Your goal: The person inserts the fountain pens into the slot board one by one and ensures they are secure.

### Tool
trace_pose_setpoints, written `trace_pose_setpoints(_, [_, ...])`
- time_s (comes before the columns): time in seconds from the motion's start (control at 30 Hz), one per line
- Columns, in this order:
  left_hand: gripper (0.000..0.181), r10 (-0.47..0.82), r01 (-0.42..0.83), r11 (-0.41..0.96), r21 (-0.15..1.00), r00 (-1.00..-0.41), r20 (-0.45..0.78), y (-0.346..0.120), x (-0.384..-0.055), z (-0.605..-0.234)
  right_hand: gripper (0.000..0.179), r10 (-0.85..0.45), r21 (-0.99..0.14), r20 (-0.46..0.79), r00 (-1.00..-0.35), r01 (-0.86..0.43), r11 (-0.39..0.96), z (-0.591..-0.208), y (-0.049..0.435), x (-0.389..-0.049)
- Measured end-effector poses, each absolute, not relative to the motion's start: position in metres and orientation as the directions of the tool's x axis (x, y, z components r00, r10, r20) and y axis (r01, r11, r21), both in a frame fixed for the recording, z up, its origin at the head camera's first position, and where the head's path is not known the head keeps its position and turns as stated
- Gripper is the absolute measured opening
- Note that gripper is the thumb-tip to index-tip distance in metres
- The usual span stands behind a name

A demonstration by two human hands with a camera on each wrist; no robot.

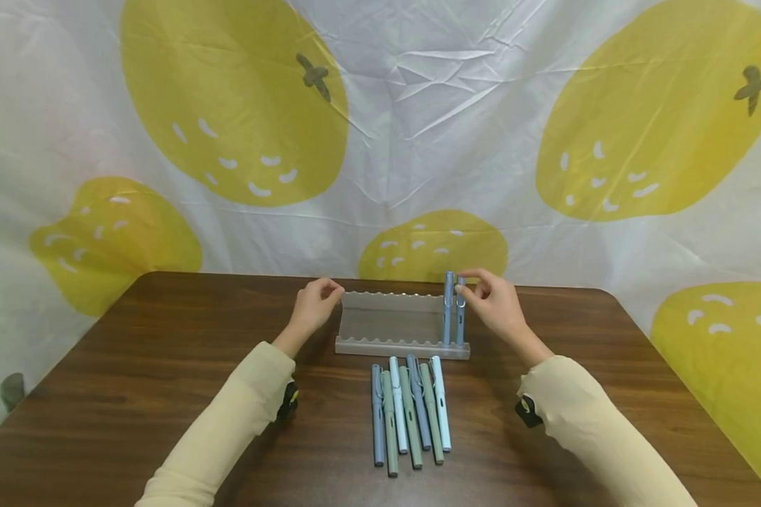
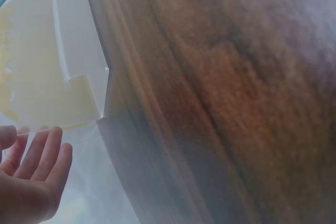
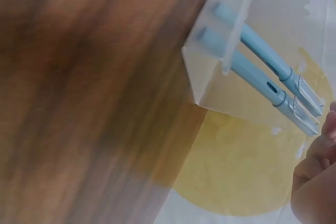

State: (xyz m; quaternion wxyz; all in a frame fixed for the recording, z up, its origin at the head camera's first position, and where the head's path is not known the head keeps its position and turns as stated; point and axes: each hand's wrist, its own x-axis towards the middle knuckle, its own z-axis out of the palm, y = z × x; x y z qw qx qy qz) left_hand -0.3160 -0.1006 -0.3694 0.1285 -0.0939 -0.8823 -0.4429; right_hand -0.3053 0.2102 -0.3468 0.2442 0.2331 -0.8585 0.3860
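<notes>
A clear pen rack (image 1: 390, 320) with scalloped edges stands on the table. My left hand (image 1: 317, 304) pinches its upper left corner between thumb and fingers; the left wrist view shows this hand (image 2: 37, 177) at the clear panel's edge. Two blue pens (image 1: 447, 310) stand upright in the rack's right end. By the cap of the rightmost pen (image 1: 461, 324) is my right hand (image 1: 491, 303), thumb and index finger around its top. In the right wrist view the rightmost pen's cap (image 3: 298, 116) looks uncovered beside the right hand (image 3: 317, 174); contact is unclear.
Several capped pens (image 1: 409, 415) in blue, green and pale blue lie side by side in front of the rack. The brown wooden table (image 1: 133, 394) ends close behind the rack. A white cloth (image 1: 380, 155) with yellow fruit prints hangs there.
</notes>
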Motion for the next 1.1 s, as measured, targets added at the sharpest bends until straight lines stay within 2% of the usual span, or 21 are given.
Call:
trace_pose_setpoints(0.6, [0.021, 0.056, 0.287, 0.594, 0.752, -0.947, 0.317, -0.099, -0.316, -0.370, 0.019, -0.309, -0.642, 0.396, -0.865, -0.501, 0.580, -0.381, 0.211, -0.272])
trace_pose_setpoints(1.1, [0.021, 0.050, 0.281, 0.594, 0.754, -0.948, 0.314, -0.099, -0.315, -0.369, 0.019, -0.406, -0.682, 0.163, -0.899, -0.400, 0.613, -0.390, 0.203, -0.258])
